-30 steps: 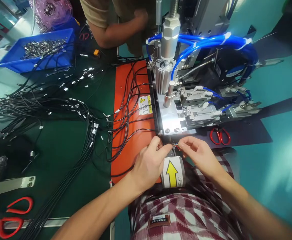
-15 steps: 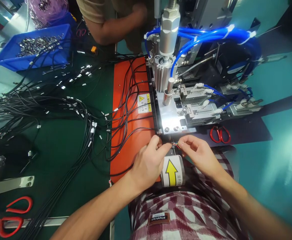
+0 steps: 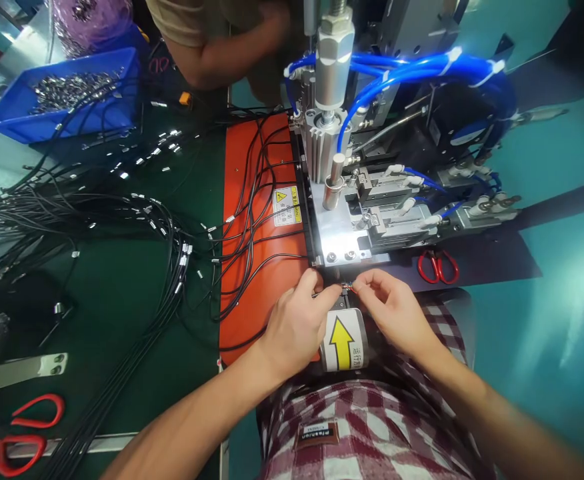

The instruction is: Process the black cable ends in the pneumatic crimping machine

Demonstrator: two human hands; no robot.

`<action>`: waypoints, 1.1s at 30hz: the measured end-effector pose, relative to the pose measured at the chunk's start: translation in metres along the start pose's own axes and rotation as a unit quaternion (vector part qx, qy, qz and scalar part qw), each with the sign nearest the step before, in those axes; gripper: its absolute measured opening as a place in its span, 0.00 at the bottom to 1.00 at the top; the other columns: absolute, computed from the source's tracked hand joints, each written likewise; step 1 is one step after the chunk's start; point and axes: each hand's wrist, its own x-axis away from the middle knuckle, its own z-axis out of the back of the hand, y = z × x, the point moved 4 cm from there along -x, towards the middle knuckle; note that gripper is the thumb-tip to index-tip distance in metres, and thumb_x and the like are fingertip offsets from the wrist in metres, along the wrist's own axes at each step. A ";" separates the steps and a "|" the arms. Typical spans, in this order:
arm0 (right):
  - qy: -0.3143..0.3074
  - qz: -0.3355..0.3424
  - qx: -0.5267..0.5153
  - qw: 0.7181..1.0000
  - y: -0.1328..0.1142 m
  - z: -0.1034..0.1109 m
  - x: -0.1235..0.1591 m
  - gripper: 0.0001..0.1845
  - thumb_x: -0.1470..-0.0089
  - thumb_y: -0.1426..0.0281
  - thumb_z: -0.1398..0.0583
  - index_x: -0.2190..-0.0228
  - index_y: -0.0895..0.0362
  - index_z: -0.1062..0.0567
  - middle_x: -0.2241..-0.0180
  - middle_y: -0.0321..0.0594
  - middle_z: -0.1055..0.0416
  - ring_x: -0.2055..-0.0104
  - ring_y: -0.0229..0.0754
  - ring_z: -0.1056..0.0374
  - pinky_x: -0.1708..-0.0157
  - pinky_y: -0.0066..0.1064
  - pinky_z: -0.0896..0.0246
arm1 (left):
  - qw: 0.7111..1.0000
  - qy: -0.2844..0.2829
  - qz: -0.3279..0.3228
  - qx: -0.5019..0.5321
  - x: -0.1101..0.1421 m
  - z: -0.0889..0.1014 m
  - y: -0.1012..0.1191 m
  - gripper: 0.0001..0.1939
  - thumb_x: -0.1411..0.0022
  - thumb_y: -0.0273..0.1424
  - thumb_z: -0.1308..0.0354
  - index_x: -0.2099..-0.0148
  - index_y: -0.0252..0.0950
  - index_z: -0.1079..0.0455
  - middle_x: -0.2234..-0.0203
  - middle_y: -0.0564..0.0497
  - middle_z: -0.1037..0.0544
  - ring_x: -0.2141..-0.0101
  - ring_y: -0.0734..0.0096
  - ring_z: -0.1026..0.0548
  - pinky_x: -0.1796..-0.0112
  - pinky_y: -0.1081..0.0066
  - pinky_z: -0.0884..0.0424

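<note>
My left hand (image 3: 297, 327) is closed, thumb and forefinger pinching the end of a black cable (image 3: 245, 347) that runs in from the orange plate (image 3: 282, 293). Thin coloured wires (image 3: 348, 287) stick out of that end. The fingertips of my right hand (image 3: 395, 310) pinch these wires from the other side. Both hands meet just in front of the metal plate (image 3: 339, 237) of a machine, above a label with a yellow arrow (image 3: 341, 340). Part of the cable is hidden under my left hand.
Several black cables lie across the orange plate and in a bundle (image 3: 172, 267) on the green table. A blue bin (image 3: 2, 117) holds small metal parts. Red-handled scissors (image 3: 438, 267) rest right of the machine. Blue air tubes (image 3: 422, 72) arch above. Another person's arm (image 3: 237, 57) is behind.
My right fingertips have shifted slightly left along the coloured wires, closer to my left hand. The left hand keeps its pinch. The whole view has moved a little.
</note>
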 end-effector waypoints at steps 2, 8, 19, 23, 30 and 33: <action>-0.012 0.003 -0.008 1.000 0.001 0.001 0.000 0.12 0.46 0.60 0.42 0.73 0.56 0.31 0.77 0.34 0.35 0.77 0.37 0.40 0.77 0.28 0.45 | 1.000 0.005 0.004 0.009 0.000 0.000 -0.001 0.17 0.38 0.21 0.54 0.51 0.35 0.29 0.67 0.47 0.35 0.73 0.72 0.32 0.71 0.71 0.30; 0.028 0.041 0.030 0.998 0.001 0.010 0.002 0.12 0.44 0.60 0.41 0.67 0.57 0.27 0.71 0.39 0.29 0.72 0.40 0.35 0.72 0.30 0.40 | 1.000 0.008 0.007 0.019 0.000 -0.001 0.000 0.16 0.37 0.21 0.54 0.52 0.35 0.29 0.66 0.47 0.34 0.71 0.71 0.30 0.70 0.71 0.29; 0.049 0.130 0.098 0.985 -0.002 0.002 0.003 0.07 0.40 0.66 0.45 0.69 0.55 0.31 0.69 0.40 0.31 0.67 0.43 0.33 0.65 0.33 0.37 | 1.000 -0.001 0.013 0.010 0.000 -0.001 0.000 0.16 0.36 0.23 0.54 0.52 0.35 0.29 0.65 0.47 0.34 0.71 0.71 0.31 0.69 0.71 0.29; 0.053 0.131 0.104 0.984 -0.002 0.002 0.004 0.07 0.39 0.67 0.46 0.69 0.55 0.32 0.69 0.40 0.31 0.67 0.43 0.34 0.65 0.33 0.38 | 1.000 -0.004 0.016 0.013 0.000 -0.001 0.000 0.15 0.36 0.24 0.54 0.53 0.35 0.28 0.65 0.47 0.34 0.71 0.71 0.31 0.69 0.71 0.29; 0.057 0.114 0.126 0.984 -0.001 -0.001 0.002 0.08 0.40 0.66 0.46 0.70 0.54 0.32 0.71 0.39 0.32 0.69 0.43 0.34 0.70 0.32 0.40 | 1.000 -0.003 0.018 0.013 0.001 -0.001 0.000 0.16 0.35 0.24 0.55 0.52 0.36 0.29 0.65 0.47 0.34 0.71 0.71 0.31 0.69 0.71 0.29; 0.046 0.092 0.130 0.986 0.000 0.000 0.001 0.09 0.40 0.65 0.46 0.70 0.55 0.32 0.71 0.39 0.31 0.70 0.42 0.34 0.72 0.31 0.42 | 1.000 -0.001 0.017 0.012 0.000 -0.002 0.000 0.16 0.36 0.23 0.55 0.52 0.36 0.29 0.65 0.47 0.34 0.71 0.71 0.31 0.68 0.71 0.29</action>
